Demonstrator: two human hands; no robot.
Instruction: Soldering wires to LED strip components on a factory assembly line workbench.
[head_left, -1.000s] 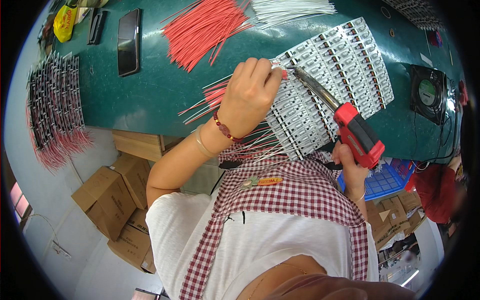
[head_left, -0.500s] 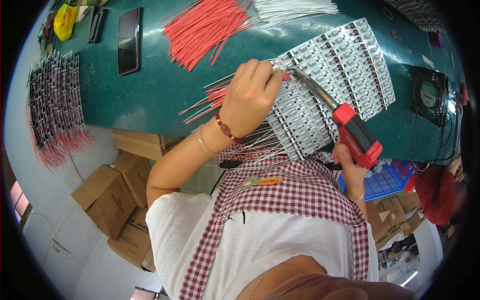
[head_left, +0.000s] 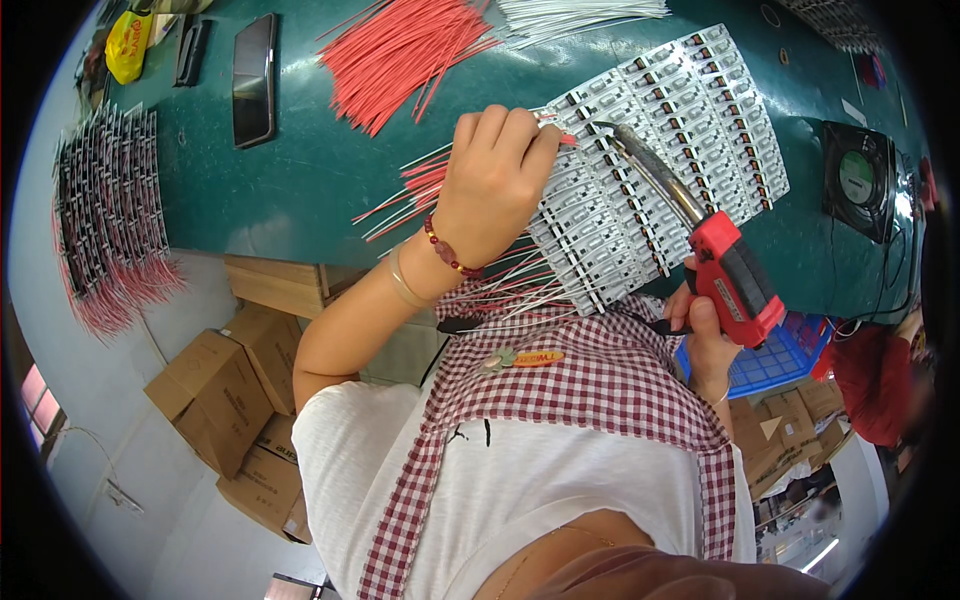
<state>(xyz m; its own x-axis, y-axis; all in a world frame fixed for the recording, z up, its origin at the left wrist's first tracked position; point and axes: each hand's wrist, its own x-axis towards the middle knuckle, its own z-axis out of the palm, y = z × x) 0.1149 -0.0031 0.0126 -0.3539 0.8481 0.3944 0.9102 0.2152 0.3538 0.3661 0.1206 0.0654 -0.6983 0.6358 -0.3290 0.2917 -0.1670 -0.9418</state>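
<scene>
A white panel of many small circuit boards (head_left: 690,120) lies at an angle on the green table. Red and white wires (head_left: 430,180) stick out from its left edge, several of them reaching below my left wrist. My left hand (head_left: 500,180) is closed over that edge, pinching a red wire (head_left: 567,139) whose end shows beyond the fingertips. In my right hand (head_left: 705,335) is a red and black soldering iron (head_left: 735,280), gripped by its handle. Its metal tip points up and left over the boards, close to my left fingertips. Whether the tip touches a board is hard to see.
Piles of loose red wires (head_left: 400,60) and white wires (head_left: 580,15) lie at the back. A phone (head_left: 255,80) rests left of them. Wired panels (head_left: 110,200) hang at the far left edge. A black fan (head_left: 858,185) stands right, near a blue basket (head_left: 765,365).
The soldering iron has shifted right and slightly down, its tip moving off the wire end beside my left fingers. My left hand and the panel have shifted slightly up.
</scene>
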